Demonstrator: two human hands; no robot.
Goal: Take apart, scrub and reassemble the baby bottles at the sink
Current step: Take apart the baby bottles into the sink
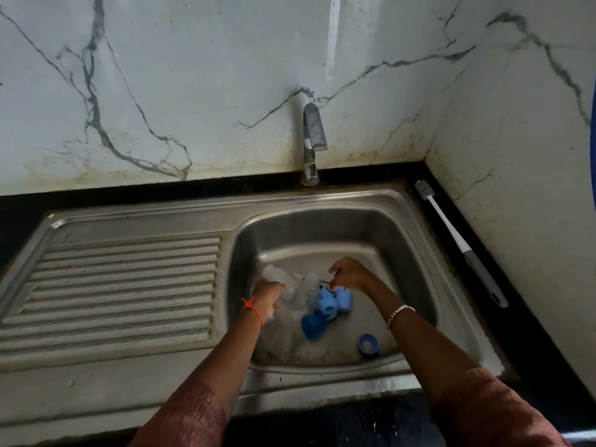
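A chrome tap (pixel 312 137) stands on the black table (pixel 225 185) against a white marble wall (pixel 193 75), grey-veined and stained brown along its foot. A ribbed steel drainboard (pixel 122 279) lies to the left.

Home kitchen, steel sink (pixel 403 221) with ribbed drainboard (pixel 122 285), tap (pixel 312 137), marble-look splashback (pixel 161 91)

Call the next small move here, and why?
Probably: right hand reaches for the white-and-grey long-handled bottle brush on the black counter. The left hand has a grip on the clear plastic bottle, blue plastic caps lie loose in the steel sink, and the brush is untouched.
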